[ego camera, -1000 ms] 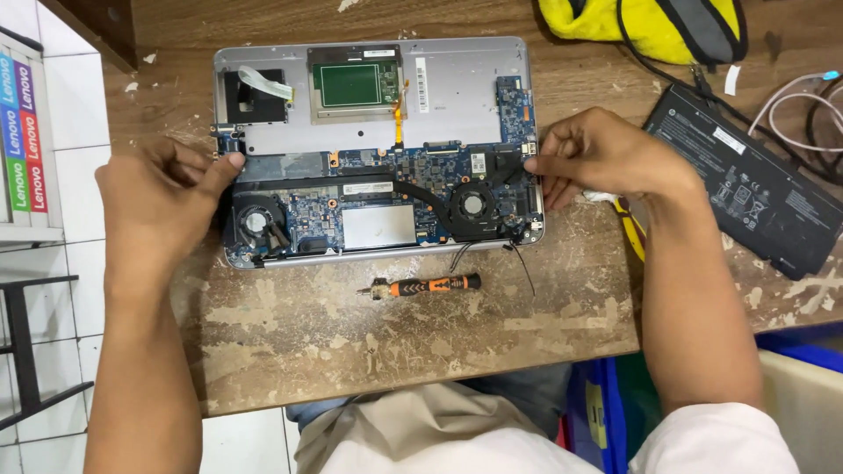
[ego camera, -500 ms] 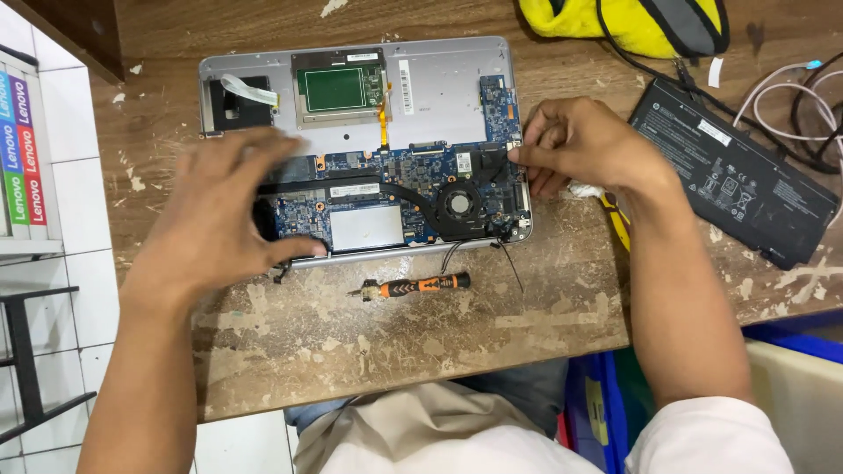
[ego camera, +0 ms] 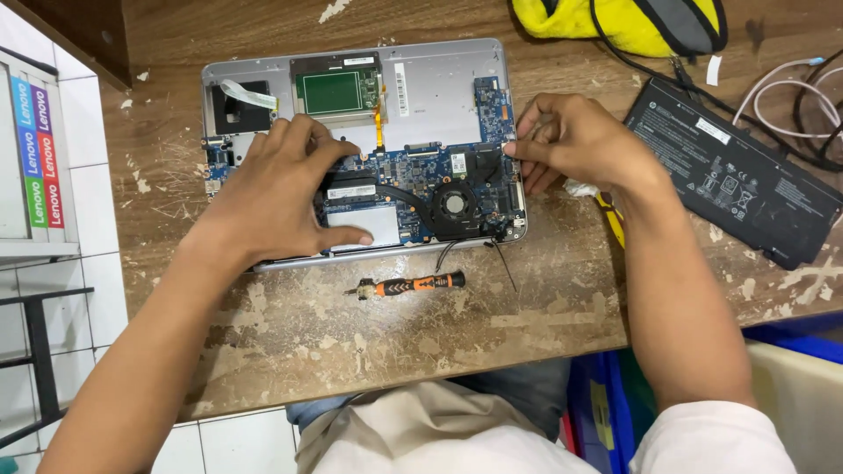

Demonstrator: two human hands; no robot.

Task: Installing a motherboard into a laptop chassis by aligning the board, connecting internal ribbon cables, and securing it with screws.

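Note:
An opened silver laptop base lies on the worn wooden table, its blue circuit board and black fan exposed. My left hand rests flat on the board's left half, fingers spread, thumb on a silver metal plate. My right hand is at the laptop's right edge, fingertips pinched on something small at the board's edge; what it grips is hidden. An orange and black screwdriver lies on the table just in front of the laptop, untouched.
A black battery pack lies at the right beside white and black cables. A yellow bag sits at the back. Blue bins stand under the table's front right. White tiles and a shelf are at the left.
My left hand has moved from the laptop's left edge onto the circuit board and spread flat. My right hand stays at the right edge, shifted slightly back.

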